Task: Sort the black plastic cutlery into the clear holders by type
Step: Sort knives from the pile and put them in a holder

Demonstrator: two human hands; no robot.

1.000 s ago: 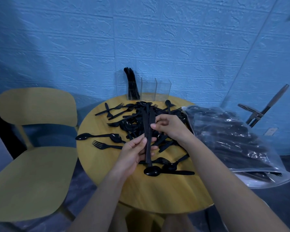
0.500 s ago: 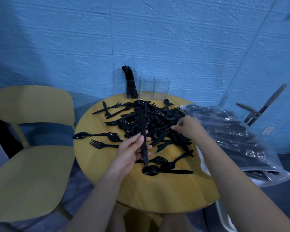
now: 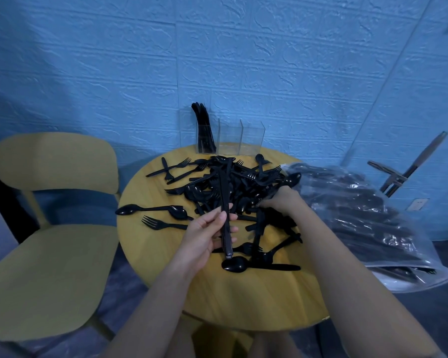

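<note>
While its thumb and fingers curl round a stack of black knives (image 3: 224, 213), the left hand (image 3: 207, 235) holds that stack upright-ish over the near middle of the round wooden bench (image 3: 243, 301), the handles ending just above a lone spoon (image 3: 236, 264) that lies flat on the wood. To its right, the right hand (image 3: 282, 200) reaches palm-down into the heap of black cutlery (image 3: 243, 187), its fingertips buried among the pieces; whether it grips anything there I cannot tell. That heap of forks, spoons and knives covers the middle and far part of the bench, tangled and overlapping. Off to the left of it, apart from the heap, lie two spoons end to end (image 3: 153, 210) and a single fork (image 3: 163, 224) just nearer the edge, with a few crossed forks (image 3: 173, 167) further back. At the far rim stand the clear holders (image 3: 230, 136), three compartments side by side against the blue wall; the left compartment has knives (image 3: 203, 125) standing in it, the other two show nothing inside. A clear plastic bag (image 3: 367, 223) full of more black cutlery sits just beside the bench on the right. A yellow chair (image 3: 44, 244) stands to the left
</note>
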